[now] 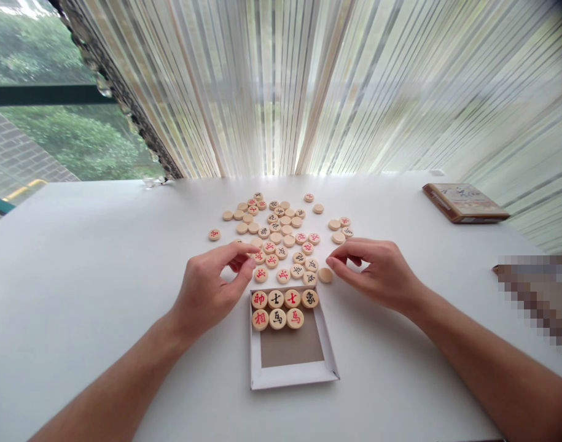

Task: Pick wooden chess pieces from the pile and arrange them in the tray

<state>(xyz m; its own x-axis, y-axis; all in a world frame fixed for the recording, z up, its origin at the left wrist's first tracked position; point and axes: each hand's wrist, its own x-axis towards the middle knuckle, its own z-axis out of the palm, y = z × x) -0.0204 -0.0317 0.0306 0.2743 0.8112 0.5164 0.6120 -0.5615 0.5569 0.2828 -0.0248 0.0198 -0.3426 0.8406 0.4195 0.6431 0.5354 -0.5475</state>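
Note:
My left hand (218,276) hovers at the near left side of a spread of wooden xiangqi pieces, thumb and index finger apart by a red-marked piece (259,257). I cannot tell whether the fingertip touches it. On the other side, my right hand (377,270) has loosely bent fingers beside a blank-faced piece (325,275), with nothing visible between thumb and index finger. Between my forearms lies a shallow white box tray (294,376). Four pieces fill its far row, including a black-marked piece (309,299); three stand in the second row, including a red horse piece (295,318).
Many more pieces, some face down, such as a plain disc (228,216), lie across the white table (101,264). A brown illustrated box (465,202) sits at the back right. A pixelated object (543,294) is at the right edge. String curtains (271,86) hang behind.

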